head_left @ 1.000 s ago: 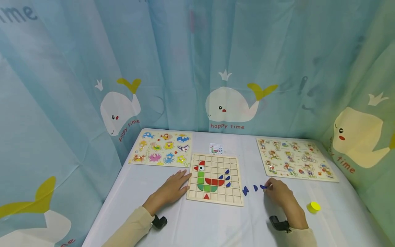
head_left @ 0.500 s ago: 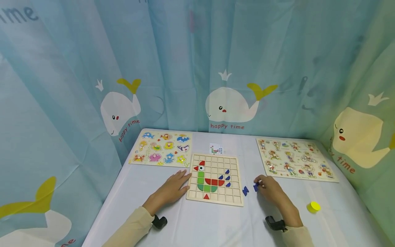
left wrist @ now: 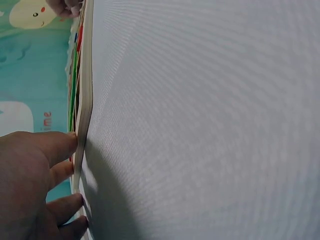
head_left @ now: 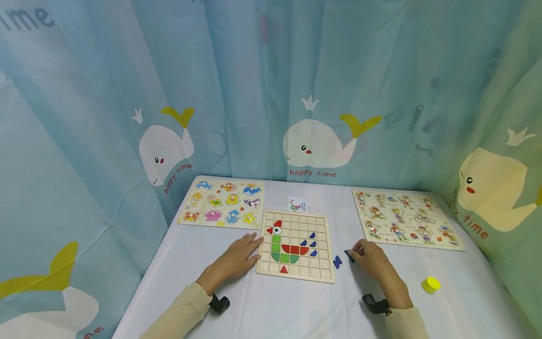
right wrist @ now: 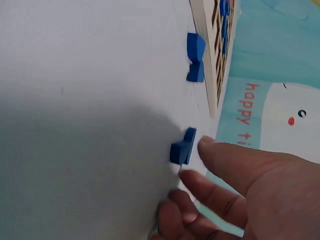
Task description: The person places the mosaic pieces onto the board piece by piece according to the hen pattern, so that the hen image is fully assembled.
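Note:
My left hand (head_left: 238,256) rests by the left edge of a square wooden grid board (head_left: 319,271), fingers spread and tips touching its side in the left wrist view. Red, green and blue pieces on the board form a bird with a round white eye piece (head_left: 277,230). To the right of the board, my right hand (head_left: 376,260) is low over the table, thumb and index finger parted beside two blue half-round pieces (right wrist: 183,147) that lean together. Another pair of blue pieces (right wrist: 195,57) lies between that hand and the board.
Behind the board lies a small picture card (head_left: 297,204). A sea-animal puzzle (head_left: 220,202) is at the back left, and a puzzle with figures (head_left: 406,219) at the back right. A yellow cylinder (head_left: 430,284) stands right of the right forearm. A whale-print curtain (head_left: 254,94) hangs behind.
My right hand has moved left with a blue piece, bringing it against the single blue piece, and its fingers have since parted from it. The left hand has stayed in place.

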`<state>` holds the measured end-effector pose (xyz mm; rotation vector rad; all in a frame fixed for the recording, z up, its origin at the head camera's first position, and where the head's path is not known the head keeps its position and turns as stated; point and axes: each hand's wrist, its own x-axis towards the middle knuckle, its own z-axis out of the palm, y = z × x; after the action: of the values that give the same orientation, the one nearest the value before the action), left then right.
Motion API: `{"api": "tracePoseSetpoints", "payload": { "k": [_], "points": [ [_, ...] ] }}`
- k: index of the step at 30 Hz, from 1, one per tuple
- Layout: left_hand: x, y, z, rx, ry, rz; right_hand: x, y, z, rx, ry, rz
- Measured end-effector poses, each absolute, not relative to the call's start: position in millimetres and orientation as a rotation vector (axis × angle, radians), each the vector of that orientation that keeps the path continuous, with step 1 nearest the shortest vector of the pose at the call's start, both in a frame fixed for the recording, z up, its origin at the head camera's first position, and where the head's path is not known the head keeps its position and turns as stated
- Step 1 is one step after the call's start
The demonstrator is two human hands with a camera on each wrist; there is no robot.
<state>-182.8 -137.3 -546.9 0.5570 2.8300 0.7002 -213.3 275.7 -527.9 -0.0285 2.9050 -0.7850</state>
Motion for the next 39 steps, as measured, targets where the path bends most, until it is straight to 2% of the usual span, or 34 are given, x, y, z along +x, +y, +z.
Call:
{"api": "tracePoseSetpoints", "payload": {
  "k": [28,39],
  "points": [
    [-184.8,-137.1,-550.8,0.542,2.840,0.661,-224.9,257.5,-528.3,0.023,2.908,-0.713],
    [-185.3,-137.9,-552.4,0.552,2.850,0.649,-223.2,257.8,-525.0,-0.070,2.901,-0.812]
  ]
}}
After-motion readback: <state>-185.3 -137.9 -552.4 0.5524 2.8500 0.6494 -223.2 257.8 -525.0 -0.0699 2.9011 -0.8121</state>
